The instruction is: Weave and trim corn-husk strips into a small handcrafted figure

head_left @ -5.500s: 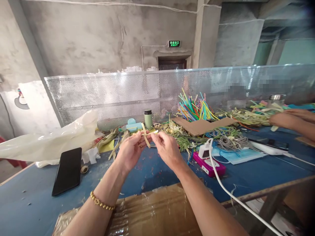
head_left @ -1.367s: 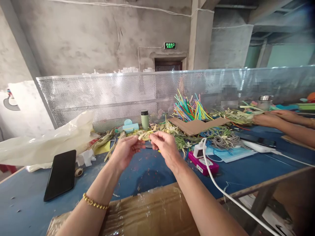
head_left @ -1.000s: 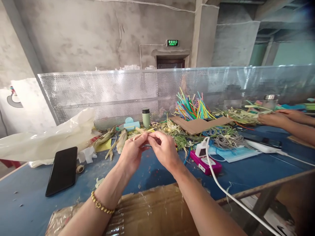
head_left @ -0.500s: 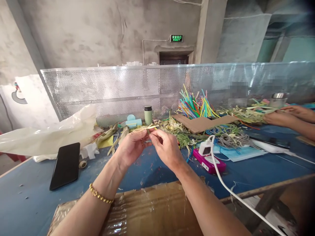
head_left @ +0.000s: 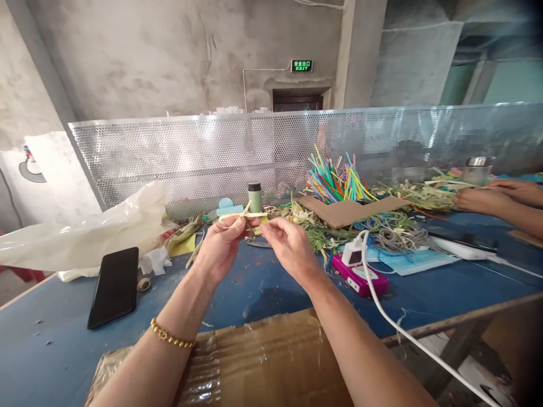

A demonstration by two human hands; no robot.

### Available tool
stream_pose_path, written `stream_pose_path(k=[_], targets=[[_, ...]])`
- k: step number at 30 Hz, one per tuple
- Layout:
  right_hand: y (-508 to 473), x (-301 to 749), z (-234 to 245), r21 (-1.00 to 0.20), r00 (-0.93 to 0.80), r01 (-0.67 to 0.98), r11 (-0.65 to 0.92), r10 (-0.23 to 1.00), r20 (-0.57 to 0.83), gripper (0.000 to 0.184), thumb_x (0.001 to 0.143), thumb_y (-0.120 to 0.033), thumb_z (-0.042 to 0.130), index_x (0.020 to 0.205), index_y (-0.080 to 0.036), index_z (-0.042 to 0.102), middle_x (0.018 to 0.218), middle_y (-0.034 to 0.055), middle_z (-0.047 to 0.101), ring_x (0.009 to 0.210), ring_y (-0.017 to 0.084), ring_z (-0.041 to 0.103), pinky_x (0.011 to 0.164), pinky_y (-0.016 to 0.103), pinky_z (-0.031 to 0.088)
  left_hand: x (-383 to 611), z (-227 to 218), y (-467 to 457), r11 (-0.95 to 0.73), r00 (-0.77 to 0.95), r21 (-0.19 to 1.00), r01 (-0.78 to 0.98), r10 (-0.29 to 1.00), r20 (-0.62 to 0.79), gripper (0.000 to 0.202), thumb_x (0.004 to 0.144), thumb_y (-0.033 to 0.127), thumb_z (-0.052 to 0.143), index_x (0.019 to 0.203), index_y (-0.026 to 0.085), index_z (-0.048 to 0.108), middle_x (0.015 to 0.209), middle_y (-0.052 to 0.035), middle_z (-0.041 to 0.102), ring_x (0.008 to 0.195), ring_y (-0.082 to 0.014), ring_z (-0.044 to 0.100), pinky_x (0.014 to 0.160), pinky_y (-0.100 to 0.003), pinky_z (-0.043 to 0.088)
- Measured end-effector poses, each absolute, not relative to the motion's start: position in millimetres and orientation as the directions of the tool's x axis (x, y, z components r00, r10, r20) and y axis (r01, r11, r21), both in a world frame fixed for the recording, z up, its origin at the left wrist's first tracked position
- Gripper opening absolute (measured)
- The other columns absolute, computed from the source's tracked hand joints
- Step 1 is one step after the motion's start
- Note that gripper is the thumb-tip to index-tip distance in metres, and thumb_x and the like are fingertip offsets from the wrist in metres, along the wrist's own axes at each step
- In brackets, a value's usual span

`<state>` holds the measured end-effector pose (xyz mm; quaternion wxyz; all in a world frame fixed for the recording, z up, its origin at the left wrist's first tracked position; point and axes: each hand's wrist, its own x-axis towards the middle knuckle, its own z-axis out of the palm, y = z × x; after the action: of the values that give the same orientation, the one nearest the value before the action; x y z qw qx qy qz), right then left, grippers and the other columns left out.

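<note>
My left hand [head_left: 224, 243] pinches pale yellow-green strips [head_left: 256, 215] that cross each other, one lying sideways and a short one pointing up. They look like dried leaf or straw. Just right of them, my right hand [head_left: 288, 244] has its thumb and fingers pressed together near the strips' right end. What lies between those fingertips is too small to make out. Behind the strips stands a green bottle with a black lid [head_left: 255, 195]. A small dark object, partly hidden, lies on the table just below the strips.
A black phone [head_left: 113, 288] lies left on the blue table [head_left: 254, 294]. Bundled colourful strips [head_left: 335, 178] stand behind cut cardboard [head_left: 352, 212]. A magenta power strip [head_left: 360, 275] with a white charger sits at right. Another person's hands [head_left: 487, 200] work far right. Perforated metal [head_left: 190, 164] walls the back.
My hands have drawn slightly apart, the right one moving a little right. The crossed strips now show above my left fingertips, one of them pointing up.
</note>
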<state>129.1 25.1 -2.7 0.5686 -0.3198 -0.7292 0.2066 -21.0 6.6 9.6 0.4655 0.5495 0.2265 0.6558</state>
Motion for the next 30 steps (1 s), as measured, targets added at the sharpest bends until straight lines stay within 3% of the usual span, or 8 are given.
stream_pose_path(k=[5,9,17,22,27,30], targets=[[24.3,128.3,-0.9,-0.708,-0.222,-0.019,0.706,0.687,0.692,0.028,0.082,-0.036,0.065,0.103,-0.018,0.070,0.098,0.0085,0.070,0.081,0.017,0.063,0.069,0.031,0.051,-17.0,5.8,7.3,-0.517,0.030,0.817,-0.255,0.840,0.541,0.016,0.072,0.029,0.076,0.079,0.015,0.078,0.077,-0.0057,0.071,0.066,-0.0130,0.051,0.067,-0.027,0.040],[21.0,126.8,0.3,-0.751,-0.211,-0.132,0.646,0.722,0.659,0.035,0.077,-0.033,0.071,0.109,-0.019,0.070,0.096,0.0082,0.070,0.081,0.018,0.064,0.068,0.031,0.053,-8.4,1.2,5.3,-0.553,0.060,0.815,-0.171,0.820,0.569,0.018,0.075,0.026,0.073,0.091,0.018,0.078,0.081,-0.0045,0.071,0.068,-0.0127,0.051,0.066,-0.027,0.041],[24.5,126.0,-1.5,-0.792,-0.207,-0.274,0.546,0.771,0.602,0.035,0.072,-0.035,0.076,0.103,-0.019,0.072,0.077,0.0019,0.067,0.060,0.012,0.054,0.058,0.028,0.047,-6.3,3.1,1.1,-0.570,0.006,0.822,-0.001,0.822,0.570,0.020,0.078,0.030,0.070,0.090,0.017,0.078,0.066,-0.0016,0.067,0.065,-0.0150,0.057,0.066,-0.028,0.044],[23.6,123.9,-0.5,-0.813,-0.189,-0.312,0.491,0.807,0.560,0.021,0.073,-0.033,0.074,0.088,-0.017,0.072,0.070,0.0015,0.066,0.057,0.012,0.052,0.054,0.026,0.043,-3.8,7.3,-4.4,-0.560,0.028,0.825,0.079,0.828,0.560,0.019,0.080,0.029,0.067,0.075,0.015,0.078,0.064,-0.0029,0.068,0.069,-0.0168,0.059,0.070,-0.028,0.043],[21.4,122.8,2.1,-0.825,-0.167,-0.334,0.455,0.833,0.527,0.021,0.073,-0.037,0.072,0.077,-0.016,0.068,0.052,-0.0035,0.053,0.048,0.010,0.046,0.046,0.024,0.038,-7.3,5.5,-2.8,-0.494,0.148,0.868,-0.049,0.856,0.495,0.019,0.079,0.031,0.070,0.081,0.014,0.077,0.069,-0.0057,0.070,0.064,-0.0162,0.059,0.068,-0.030,0.042],[20.1,122.9,3.5,-0.830,-0.166,-0.339,0.442,0.841,0.516,0.022,0.071,-0.037,0.073,0.074,-0.016,0.067,0.051,-0.0046,0.049,0.046,0.008,0.043,0.044,0.023,0.036,-10.6,4.0,-0.5,-0.420,0.250,0.891,-0.171,0.857,0.451,0.021,0.080,0.031,0.069,0.087,0.013,0.077,0.079,-0.0102,0.073,0.072,-0.0186,0.064,0.074,-0.032,0.044]])
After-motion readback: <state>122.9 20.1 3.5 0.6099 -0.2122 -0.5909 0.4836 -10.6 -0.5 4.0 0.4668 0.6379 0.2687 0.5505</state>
